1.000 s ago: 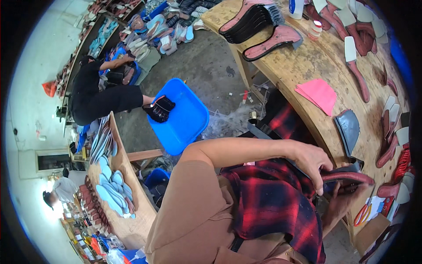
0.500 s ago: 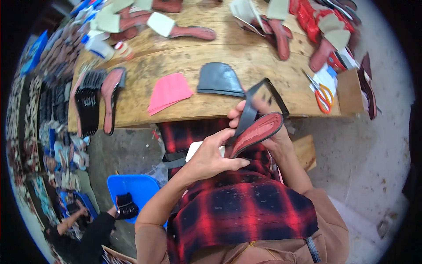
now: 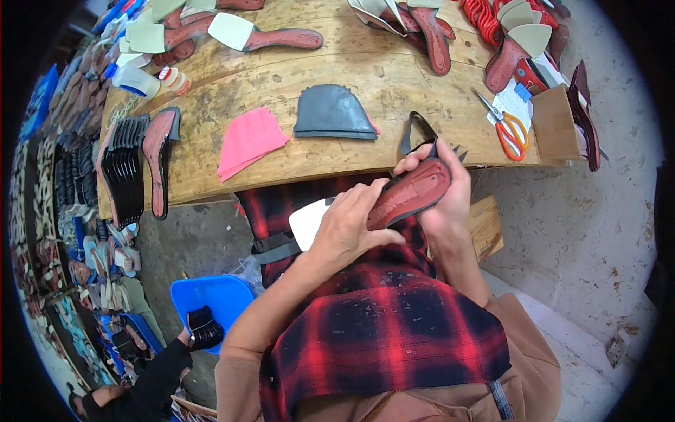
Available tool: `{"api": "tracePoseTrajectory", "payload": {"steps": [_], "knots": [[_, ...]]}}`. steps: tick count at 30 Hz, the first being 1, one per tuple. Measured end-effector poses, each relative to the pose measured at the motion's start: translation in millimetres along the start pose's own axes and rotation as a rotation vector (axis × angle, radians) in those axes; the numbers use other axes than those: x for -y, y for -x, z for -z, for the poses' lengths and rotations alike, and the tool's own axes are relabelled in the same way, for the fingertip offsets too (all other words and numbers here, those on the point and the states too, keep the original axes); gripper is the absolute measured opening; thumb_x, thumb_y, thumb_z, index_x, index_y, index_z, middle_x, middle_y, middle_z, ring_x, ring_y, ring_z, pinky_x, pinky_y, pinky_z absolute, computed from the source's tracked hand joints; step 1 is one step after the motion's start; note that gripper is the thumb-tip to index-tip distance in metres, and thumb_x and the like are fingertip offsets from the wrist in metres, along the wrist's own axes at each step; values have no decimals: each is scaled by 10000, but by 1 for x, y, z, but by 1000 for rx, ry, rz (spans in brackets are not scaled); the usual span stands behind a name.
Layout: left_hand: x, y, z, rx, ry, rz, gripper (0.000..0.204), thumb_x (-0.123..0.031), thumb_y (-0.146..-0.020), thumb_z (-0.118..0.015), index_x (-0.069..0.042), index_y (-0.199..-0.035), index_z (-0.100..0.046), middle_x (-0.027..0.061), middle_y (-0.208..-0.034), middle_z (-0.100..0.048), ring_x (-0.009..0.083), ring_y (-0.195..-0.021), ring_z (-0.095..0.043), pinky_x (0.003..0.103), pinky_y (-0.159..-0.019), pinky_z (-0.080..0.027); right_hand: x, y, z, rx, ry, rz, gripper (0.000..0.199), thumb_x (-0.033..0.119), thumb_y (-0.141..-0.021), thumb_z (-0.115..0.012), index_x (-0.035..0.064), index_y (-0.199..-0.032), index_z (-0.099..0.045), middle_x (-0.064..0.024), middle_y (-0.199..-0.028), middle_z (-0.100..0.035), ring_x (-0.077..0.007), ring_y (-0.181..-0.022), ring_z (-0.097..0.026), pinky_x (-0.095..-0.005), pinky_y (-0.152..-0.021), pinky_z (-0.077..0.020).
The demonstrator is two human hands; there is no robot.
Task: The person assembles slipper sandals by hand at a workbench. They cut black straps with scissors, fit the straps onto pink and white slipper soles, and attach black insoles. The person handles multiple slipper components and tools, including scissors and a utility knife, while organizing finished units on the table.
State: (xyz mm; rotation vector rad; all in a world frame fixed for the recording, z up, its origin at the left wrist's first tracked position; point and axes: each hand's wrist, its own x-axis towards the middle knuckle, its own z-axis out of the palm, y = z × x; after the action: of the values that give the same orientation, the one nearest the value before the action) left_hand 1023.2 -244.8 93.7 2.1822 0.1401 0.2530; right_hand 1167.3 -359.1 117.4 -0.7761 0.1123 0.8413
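Over my lap I hold a shoe insole (image 3: 415,190) with a reddish heel part, a dark rim and a white toe part (image 3: 307,224). My left hand (image 3: 348,221) lies across its middle, thumb extended along the lower edge. My right hand (image 3: 450,193) wraps round the heel end, with its fingers along the far side. A black strap (image 3: 424,125) loops out beyond the right fingers over the table edge, and dark pointed tips show beside them. How the strap joins the insole is hidden.
On the wooden table (image 3: 267,84) lie grey pieces (image 3: 334,112), pink pieces (image 3: 252,143), a row of black-edged insoles (image 3: 126,169) and orange-handled scissors (image 3: 512,133). A cardboard box (image 3: 555,126) stands right. Another person's arm (image 3: 158,369) reaches to a blue bin (image 3: 235,299) at lower left.
The insole has tilted so its reddish face shows more fully. My right fingers have closed round the heel end, and the strap has swung lower. The other person's arm has shifted.
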Motion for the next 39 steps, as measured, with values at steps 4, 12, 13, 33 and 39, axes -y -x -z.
{"api": "tracePoseTrajectory", "payload": {"steps": [4, 12, 13, 33, 39], "knots": [[7, 0, 40, 445, 671, 453, 461, -300, -925, -616, 28, -1247, -579, 162, -920, -713, 292, -827, -674, 375, -767, -512, 6, -6, 8, 225, -73, -50, 387, 324, -990, -432, 24, -828, -613, -167, -700, -617, -327, -680, -596, -421, -700, -494], [9, 16, 29, 352, -110, 162, 347, -424, -903, -603, -102, -857, -725, 164, -706, -651, 358, -666, -632, 429, -605, -489, 3, 4, -1, 249, -43, -70, 389, 293, -1015, -378, 41, -791, -571, -149, -637, -559, -307, -618, -542, -410, -650, -465], [11, 17, 37, 381, -121, 246, 518, -586, -862, -565, -98, -778, -717, 133, -681, -670, 348, -667, -666, 452, -609, -509, 5, 11, -7, 235, -1, -44, 388, 283, -1026, -358, 46, -788, -551, -136, -625, -535, -295, -614, -523, -400, -636, -456], [-42, 8, 85, 17, 856, 271, 930, -213, -552, -947, 19, -1341, -512, 45, -960, -649, 96, -834, -592, 248, -741, -472, 23, -17, -82, 294, 546, 143, 242, 237, -996, -527, 36, -943, -649, -125, -804, -722, -18, -433, -456, -183, -366, -300], [-23, 2, 90, -367, -123, -85, 736, -185, -569, -904, -14, -1224, -614, 136, -965, -681, 248, -864, -686, 334, -795, -541, 31, 36, -41, 270, 409, 247, 257, 238, -1019, -468, -1, -986, -556, -201, -868, -702, -225, -691, -711, -194, -353, -373]]}}
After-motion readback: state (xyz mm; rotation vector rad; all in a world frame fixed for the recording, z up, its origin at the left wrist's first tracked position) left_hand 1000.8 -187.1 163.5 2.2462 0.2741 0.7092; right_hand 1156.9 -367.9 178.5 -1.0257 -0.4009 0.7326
